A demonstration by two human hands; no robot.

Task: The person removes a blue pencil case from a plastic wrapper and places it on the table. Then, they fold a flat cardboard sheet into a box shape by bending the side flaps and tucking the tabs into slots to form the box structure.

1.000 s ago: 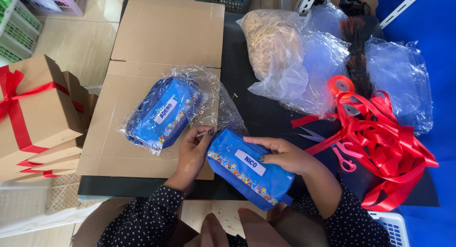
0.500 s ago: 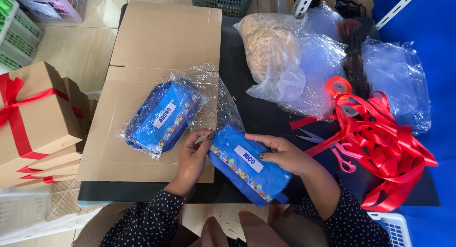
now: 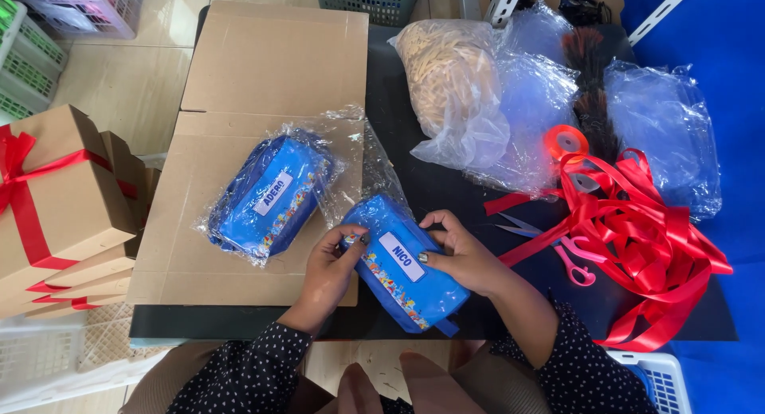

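At the desk's near edge, you hold a blue pouch with both hands: left hand closed on its upper end, right hand pressing its side. It looks like you are readying it for wrapping; next, seemingly, slide it into clear plastic like the bagged pouch on the cardboard.

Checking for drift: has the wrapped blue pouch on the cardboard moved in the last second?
No. The wrapped pouch lies at the same spot on the cardboard, near its fold line.
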